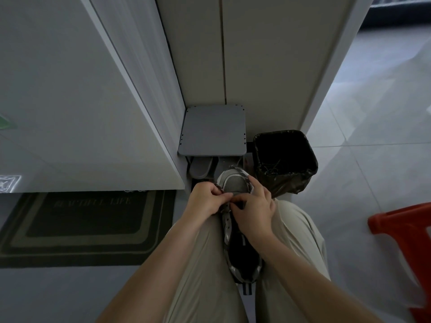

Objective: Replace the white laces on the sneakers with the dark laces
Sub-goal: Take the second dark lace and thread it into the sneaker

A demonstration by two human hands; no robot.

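- Just beyond the right hand (253, 207) stands a bin (291, 183) with a dark liner. Thin pale strands (271, 169) lie inside, too dim to say what they are.
- Left of the left hand (206, 200), a dark doormat (93, 229) on the floor reads "BEAUTIFUL LIFE".
- Both hands meet over the sneaker (234, 184), which lies on the lap between the knees, toe pointing away. Each pinches the dark lace (243, 174) by the front eyelets, and a loop of it drapes round the toe.
- Beyond the hands, a grey stool (213, 131) sits in the corner with grey slippers (200, 169) under it.
- Well off to the right is a red plastic stool (405, 229).
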